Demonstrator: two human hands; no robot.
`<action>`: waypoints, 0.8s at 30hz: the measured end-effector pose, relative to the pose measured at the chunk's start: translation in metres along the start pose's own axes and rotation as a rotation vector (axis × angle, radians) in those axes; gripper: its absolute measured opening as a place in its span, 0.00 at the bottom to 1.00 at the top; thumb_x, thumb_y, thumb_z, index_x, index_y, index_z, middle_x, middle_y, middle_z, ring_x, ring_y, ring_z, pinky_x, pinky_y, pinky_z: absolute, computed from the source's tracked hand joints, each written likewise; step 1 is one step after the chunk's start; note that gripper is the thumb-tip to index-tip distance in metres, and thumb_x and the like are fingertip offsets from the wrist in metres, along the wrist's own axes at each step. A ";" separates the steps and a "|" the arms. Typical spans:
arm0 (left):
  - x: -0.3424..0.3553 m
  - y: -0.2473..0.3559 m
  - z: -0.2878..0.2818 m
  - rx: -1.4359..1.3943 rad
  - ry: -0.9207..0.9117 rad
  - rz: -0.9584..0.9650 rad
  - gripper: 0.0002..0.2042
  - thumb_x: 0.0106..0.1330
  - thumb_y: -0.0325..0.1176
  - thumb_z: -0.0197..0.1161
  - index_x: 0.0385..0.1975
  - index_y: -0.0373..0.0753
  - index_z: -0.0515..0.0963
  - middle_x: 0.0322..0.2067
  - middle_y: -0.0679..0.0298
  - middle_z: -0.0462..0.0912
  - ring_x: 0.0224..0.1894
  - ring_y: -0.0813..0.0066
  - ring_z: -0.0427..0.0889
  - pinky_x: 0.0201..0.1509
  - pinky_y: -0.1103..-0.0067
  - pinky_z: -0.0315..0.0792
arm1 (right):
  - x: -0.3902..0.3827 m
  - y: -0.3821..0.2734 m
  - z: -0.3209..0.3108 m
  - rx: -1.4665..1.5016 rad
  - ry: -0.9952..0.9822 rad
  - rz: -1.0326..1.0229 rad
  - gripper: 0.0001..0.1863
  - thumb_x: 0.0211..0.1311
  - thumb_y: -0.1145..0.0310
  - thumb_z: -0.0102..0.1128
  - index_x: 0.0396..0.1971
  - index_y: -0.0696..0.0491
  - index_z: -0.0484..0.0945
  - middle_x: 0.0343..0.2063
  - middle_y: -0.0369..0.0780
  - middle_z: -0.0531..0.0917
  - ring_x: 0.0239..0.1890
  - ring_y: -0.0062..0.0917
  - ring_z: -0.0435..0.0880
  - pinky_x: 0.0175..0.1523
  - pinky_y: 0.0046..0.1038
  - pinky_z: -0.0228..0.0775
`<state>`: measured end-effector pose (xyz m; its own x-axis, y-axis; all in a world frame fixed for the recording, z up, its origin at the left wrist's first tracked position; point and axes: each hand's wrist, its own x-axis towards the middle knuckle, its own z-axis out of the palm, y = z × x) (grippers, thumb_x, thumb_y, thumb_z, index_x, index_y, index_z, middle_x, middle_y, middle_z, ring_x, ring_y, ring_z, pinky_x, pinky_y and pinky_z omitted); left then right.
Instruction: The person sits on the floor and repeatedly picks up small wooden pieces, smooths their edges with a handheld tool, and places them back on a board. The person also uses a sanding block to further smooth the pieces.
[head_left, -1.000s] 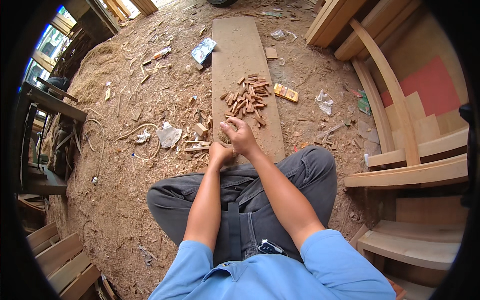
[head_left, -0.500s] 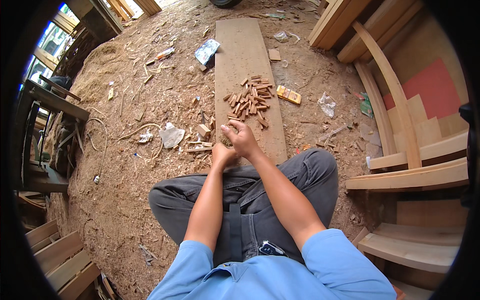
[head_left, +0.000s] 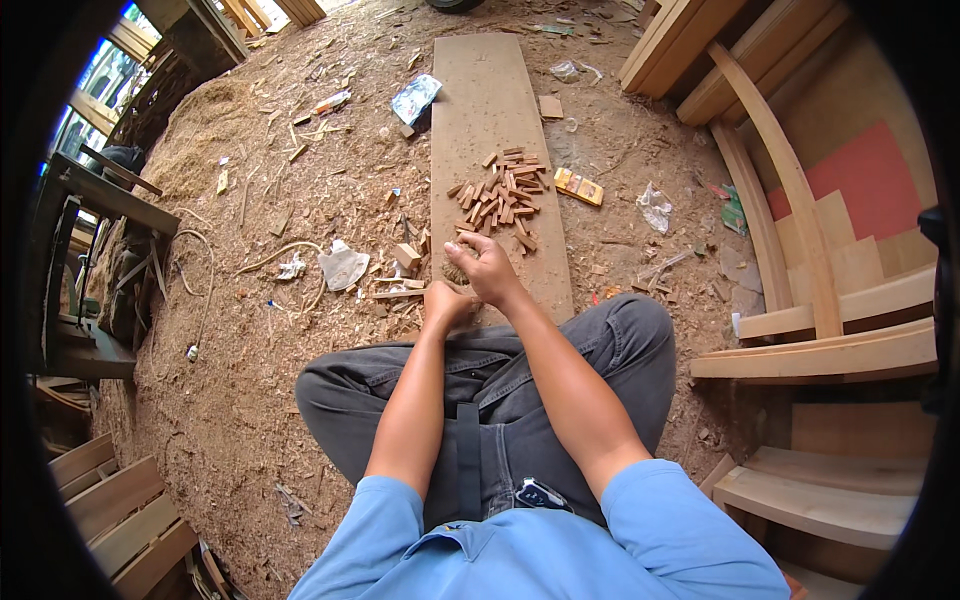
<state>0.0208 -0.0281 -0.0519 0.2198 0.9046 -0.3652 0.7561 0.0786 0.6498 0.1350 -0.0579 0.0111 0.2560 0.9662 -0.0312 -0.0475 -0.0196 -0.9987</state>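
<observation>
At the board's [head_left: 480,90] near end, left hand [head_left: 447,306] and right hand [head_left: 486,272] sit close, fingers curled, grasp undeterminable. Wooden blocks [head_left: 508,188] lie heaped beyond. Step appears two-handed handling; next move calls for steadiness.

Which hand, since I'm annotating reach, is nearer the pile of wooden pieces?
The right hand, just short of the pile; the left hand is farther back, nearer the lap.

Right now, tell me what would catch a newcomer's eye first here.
Probably the heap of small brown wood blocks on the long board. Just below it in the picture, the left hand and right hand sit close together. Far right, a red patch stands out among pale wood.
</observation>
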 end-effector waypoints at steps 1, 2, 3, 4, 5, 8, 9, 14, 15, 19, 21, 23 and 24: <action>0.003 -0.002 0.002 0.014 0.024 0.016 0.14 0.45 0.34 0.71 0.21 0.25 0.82 0.26 0.41 0.84 0.33 0.53 0.87 0.39 0.66 0.77 | -0.001 0.001 0.000 -0.020 0.006 -0.025 0.15 0.67 0.61 0.61 0.31 0.60 0.78 0.24 0.30 0.77 0.30 0.11 0.70 0.35 0.20 0.64; 0.005 -0.005 0.005 0.024 0.046 0.036 0.15 0.45 0.34 0.71 0.22 0.25 0.82 0.27 0.40 0.84 0.34 0.53 0.87 0.39 0.66 0.77 | -0.001 0.002 0.001 -0.038 0.008 -0.045 0.15 0.67 0.61 0.61 0.31 0.60 0.78 0.25 0.30 0.77 0.30 0.11 0.70 0.36 0.20 0.65; 0.007 -0.008 0.008 0.006 0.062 0.067 0.15 0.45 0.35 0.72 0.23 0.25 0.82 0.28 0.40 0.84 0.35 0.52 0.87 0.40 0.66 0.78 | -0.002 0.002 0.001 -0.083 0.019 -0.022 0.15 0.67 0.61 0.62 0.31 0.61 0.78 0.25 0.30 0.77 0.30 0.11 0.70 0.36 0.21 0.65; 0.009 -0.009 0.009 -0.015 0.078 0.108 0.15 0.46 0.35 0.72 0.23 0.26 0.82 0.29 0.40 0.84 0.36 0.52 0.87 0.41 0.66 0.78 | -0.002 0.002 0.001 -0.066 0.020 -0.073 0.15 0.67 0.61 0.62 0.31 0.60 0.78 0.25 0.30 0.77 0.30 0.11 0.70 0.36 0.21 0.65; 0.010 -0.011 0.010 -0.038 0.091 0.111 0.15 0.46 0.35 0.71 0.23 0.26 0.82 0.29 0.39 0.84 0.36 0.52 0.87 0.41 0.66 0.78 | -0.002 0.002 0.001 -0.079 0.032 -0.090 0.15 0.67 0.61 0.62 0.31 0.60 0.78 0.24 0.30 0.77 0.30 0.11 0.70 0.36 0.20 0.65; 0.010 -0.011 0.009 -0.002 0.087 0.113 0.15 0.46 0.36 0.71 0.23 0.26 0.82 0.28 0.40 0.84 0.36 0.53 0.87 0.41 0.66 0.78 | -0.001 -0.001 0.001 -0.029 0.027 -0.091 0.15 0.67 0.62 0.62 0.31 0.61 0.78 0.25 0.31 0.78 0.31 0.13 0.71 0.38 0.21 0.66; 0.009 -0.010 0.009 -0.009 0.084 0.130 0.15 0.46 0.36 0.71 0.23 0.26 0.82 0.28 0.40 0.84 0.36 0.53 0.87 0.41 0.66 0.78 | -0.001 -0.002 0.001 -0.008 0.027 -0.094 0.15 0.67 0.62 0.61 0.31 0.61 0.78 0.25 0.31 0.78 0.31 0.13 0.71 0.38 0.21 0.66; 0.010 -0.012 0.011 -0.102 0.089 0.137 0.14 0.46 0.34 0.70 0.25 0.26 0.83 0.28 0.40 0.84 0.36 0.52 0.87 0.42 0.66 0.78 | -0.001 -0.010 0.002 -0.078 0.027 -0.122 0.13 0.68 0.64 0.61 0.30 0.60 0.79 0.24 0.29 0.77 0.30 0.10 0.70 0.34 0.19 0.63; 0.012 -0.013 0.013 -0.032 0.110 0.154 0.15 0.47 0.34 0.70 0.26 0.25 0.83 0.28 0.40 0.84 0.36 0.51 0.87 0.42 0.66 0.78 | -0.002 -0.012 0.000 -0.021 -0.014 -0.106 0.13 0.68 0.64 0.61 0.32 0.60 0.79 0.24 0.28 0.77 0.29 0.10 0.70 0.33 0.19 0.63; 0.015 -0.016 0.015 0.011 0.068 0.125 0.15 0.47 0.34 0.70 0.28 0.25 0.83 0.29 0.39 0.84 0.37 0.51 0.87 0.42 0.66 0.78 | -0.005 -0.015 -0.002 0.009 -0.072 0.014 0.18 0.66 0.59 0.61 0.38 0.63 0.80 0.29 0.38 0.82 0.33 0.18 0.77 0.39 0.23 0.69; 0.013 -0.012 0.012 0.084 -0.001 0.042 0.14 0.46 0.33 0.69 0.27 0.26 0.83 0.29 0.41 0.84 0.36 0.52 0.87 0.41 0.66 0.78 | -0.006 -0.015 -0.002 0.027 -0.083 0.030 0.13 0.69 0.63 0.60 0.33 0.59 0.79 0.24 0.28 0.77 0.27 0.10 0.70 0.31 0.18 0.62; 0.010 -0.006 0.007 0.066 0.066 0.116 0.12 0.46 0.32 0.68 0.24 0.26 0.83 0.27 0.42 0.84 0.34 0.52 0.87 0.40 0.66 0.78 | -0.005 -0.013 -0.001 0.022 -0.047 -0.035 0.13 0.68 0.63 0.60 0.32 0.59 0.79 0.23 0.28 0.77 0.28 0.10 0.70 0.32 0.18 0.63; 0.007 -0.003 0.004 0.043 0.054 0.122 0.11 0.46 0.32 0.68 0.22 0.27 0.82 0.25 0.43 0.84 0.32 0.52 0.87 0.40 0.66 0.78 | -0.003 -0.012 -0.001 0.009 -0.045 -0.045 0.13 0.68 0.63 0.60 0.32 0.59 0.79 0.23 0.28 0.77 0.28 0.10 0.70 0.32 0.18 0.63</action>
<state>0.0230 -0.0238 -0.0591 0.2791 0.9276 -0.2485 0.7517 -0.0500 0.6576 0.1354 -0.0611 0.0235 0.2144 0.9766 0.0162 -0.0452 0.0265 -0.9986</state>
